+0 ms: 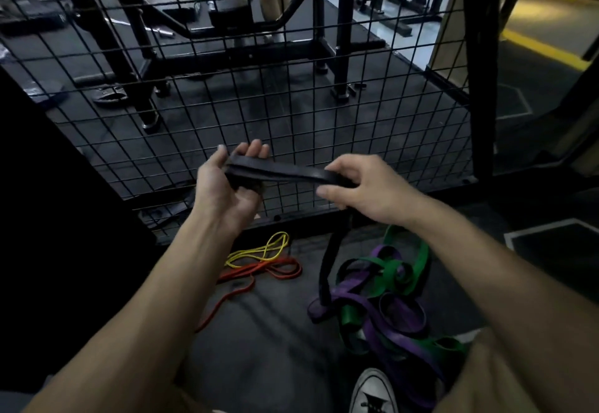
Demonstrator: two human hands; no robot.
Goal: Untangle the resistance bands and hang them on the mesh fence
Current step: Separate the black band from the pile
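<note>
Stretching level between both hands, the black band (278,174) runs left-right just before the mesh fence (291,104); left hand (227,185) and right hand (363,185) fingers grip its ends.

fence (291,104) ahead | held band (278,173) before fence | loose bands (385,299) on floor (265,347) below hands

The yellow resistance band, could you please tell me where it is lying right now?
In the head view, the yellow band lies on the floor at the foot of the mesh fence, just behind the red band, left of the purple-green tangle.
</note>
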